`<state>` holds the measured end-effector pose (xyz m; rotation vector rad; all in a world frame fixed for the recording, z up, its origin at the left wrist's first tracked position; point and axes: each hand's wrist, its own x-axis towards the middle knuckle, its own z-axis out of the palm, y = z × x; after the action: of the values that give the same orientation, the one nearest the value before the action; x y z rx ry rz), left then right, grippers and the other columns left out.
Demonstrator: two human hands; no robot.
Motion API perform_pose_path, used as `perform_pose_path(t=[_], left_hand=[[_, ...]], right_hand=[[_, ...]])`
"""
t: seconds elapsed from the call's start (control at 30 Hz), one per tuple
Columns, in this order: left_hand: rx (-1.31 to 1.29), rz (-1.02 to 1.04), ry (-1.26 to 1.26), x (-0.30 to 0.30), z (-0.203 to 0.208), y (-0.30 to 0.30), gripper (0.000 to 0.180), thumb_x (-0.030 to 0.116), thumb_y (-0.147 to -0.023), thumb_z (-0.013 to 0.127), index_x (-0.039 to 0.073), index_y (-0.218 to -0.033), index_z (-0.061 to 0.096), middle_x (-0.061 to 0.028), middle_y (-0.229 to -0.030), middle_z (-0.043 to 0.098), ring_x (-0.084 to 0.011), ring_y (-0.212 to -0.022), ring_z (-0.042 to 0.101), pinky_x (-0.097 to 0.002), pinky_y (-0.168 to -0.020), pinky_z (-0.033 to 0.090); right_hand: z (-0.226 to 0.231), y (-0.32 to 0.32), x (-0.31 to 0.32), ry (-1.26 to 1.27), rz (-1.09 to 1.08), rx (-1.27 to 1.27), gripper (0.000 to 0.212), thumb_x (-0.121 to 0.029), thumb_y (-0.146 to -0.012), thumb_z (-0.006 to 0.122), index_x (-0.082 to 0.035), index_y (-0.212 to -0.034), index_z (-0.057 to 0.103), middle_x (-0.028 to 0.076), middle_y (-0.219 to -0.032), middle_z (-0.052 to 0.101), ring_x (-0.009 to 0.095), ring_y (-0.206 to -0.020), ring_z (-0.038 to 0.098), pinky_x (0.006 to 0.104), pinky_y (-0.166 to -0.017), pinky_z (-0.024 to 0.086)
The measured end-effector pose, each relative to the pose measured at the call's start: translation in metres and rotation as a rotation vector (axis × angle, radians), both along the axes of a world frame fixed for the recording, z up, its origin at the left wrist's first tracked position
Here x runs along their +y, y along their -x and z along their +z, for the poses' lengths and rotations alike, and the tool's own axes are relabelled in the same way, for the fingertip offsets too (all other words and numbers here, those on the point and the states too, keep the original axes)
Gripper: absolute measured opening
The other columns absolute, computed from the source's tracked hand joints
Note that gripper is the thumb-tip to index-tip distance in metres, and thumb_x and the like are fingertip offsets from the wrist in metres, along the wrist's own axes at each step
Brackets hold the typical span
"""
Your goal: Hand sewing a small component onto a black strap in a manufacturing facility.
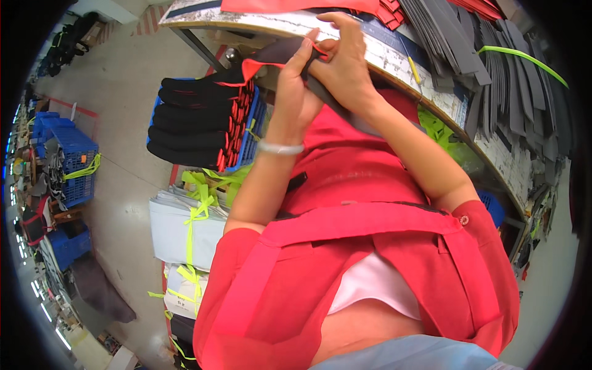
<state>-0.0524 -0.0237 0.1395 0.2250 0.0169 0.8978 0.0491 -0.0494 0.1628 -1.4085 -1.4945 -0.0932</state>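
Note:
Both my hands meet in front of my chest, at the near edge of the workbench. Between them is a dark grey fabric piece [279,52] with a bright red underside or edge; one end hangs out to the left and another runs down under my right wrist. My left hand [295,92] pinches the cloth with thumb and fingers pointing up. My right hand [345,65] closes on the same fold from the right, thumb and a finger against it, other fingers raised and bent. The exact pinch point is partly hidden by the fingers.
A worn white workbench [271,21] carries a red sheet [296,5], stacked grey strips [438,46] and a yellow pen-like tool [413,69]. To the left stand a blue crate [248,145] of black red-edged pieces and a tied white stack [176,231]. Blue baskets [80,160] line the far left.

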Motion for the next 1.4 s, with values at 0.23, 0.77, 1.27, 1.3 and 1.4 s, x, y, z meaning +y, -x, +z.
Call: perform_pose_path(t=[0.23, 0.77, 1.27, 1.3, 1.4], left_hand=[[0.092, -0.086, 0.263, 0.020, -0.081, -0.010, 0.033, 0.018, -0.096, 0.050, -0.007, -0.118, 0.053, -0.0163, -0.114, 0.060, -0.0283, -0.111, 0.056, -0.0399, -0.102, 0.043], [0.116, -0.171, 0.329, 0.028, -0.140, -0.031, 0.037, 0.030, -0.093, 0.059, -0.002, -0.109, 0.054, -0.0112, -0.090, 0.061, -0.0274, -0.087, 0.060, -0.0419, -0.087, 0.050], [0.271, -0.058, 0.456, 0.060, -0.143, -0.029, 0.017, 0.009, -0.087, 0.060, 0.000, -0.101, 0.056, -0.0107, -0.085, 0.061, -0.0288, -0.086, 0.062, -0.0472, -0.088, 0.050], [0.270, -0.057, 0.465, 0.062, -0.147, -0.026, 0.017, 0.009, -0.087, 0.060, 0.000, -0.101, 0.056, -0.0107, -0.085, 0.061, -0.0288, -0.086, 0.062, -0.0472, -0.088, 0.050], [0.085, -0.143, 0.536, 0.069, -0.153, -0.014, 0.019, 0.011, -0.088, 0.060, 0.000, -0.103, 0.054, -0.0074, -0.080, 0.057, -0.0233, -0.076, 0.059, -0.0448, -0.082, 0.051]], right_hand=[[-0.062, -0.020, -0.019, 0.281, -0.119, -0.123, 0.068, -0.018, -0.066, 0.073, -0.017, -0.129, 0.048, 0.013, -0.129, 0.046, 0.033, -0.118, 0.043, 0.0454, -0.096, 0.033], [-0.103, -0.024, -0.021, 0.903, 0.287, -0.370, 0.055, -0.002, -0.073, 0.053, -0.010, -0.126, 0.048, 0.008, -0.131, 0.050, 0.034, -0.095, 0.063, 0.0458, -0.075, 0.054], [-0.110, -0.029, 0.004, 0.994, 0.364, -0.298, 0.039, -0.009, -0.073, 0.057, -0.004, -0.112, 0.052, 0.012, -0.115, 0.056, 0.036, -0.099, 0.060, 0.0472, -0.080, 0.052], [-0.111, -0.028, 0.000, 0.950, 0.358, -0.302, 0.043, -0.009, -0.072, 0.058, -0.004, -0.115, 0.052, 0.012, -0.117, 0.055, 0.037, -0.098, 0.059, 0.0478, -0.080, 0.052], [-0.104, -0.024, -0.033, 0.831, 0.349, -0.303, 0.053, -0.007, -0.071, 0.058, -0.009, -0.123, 0.048, 0.011, -0.125, 0.051, 0.036, -0.094, 0.060, 0.0465, -0.074, 0.054]])
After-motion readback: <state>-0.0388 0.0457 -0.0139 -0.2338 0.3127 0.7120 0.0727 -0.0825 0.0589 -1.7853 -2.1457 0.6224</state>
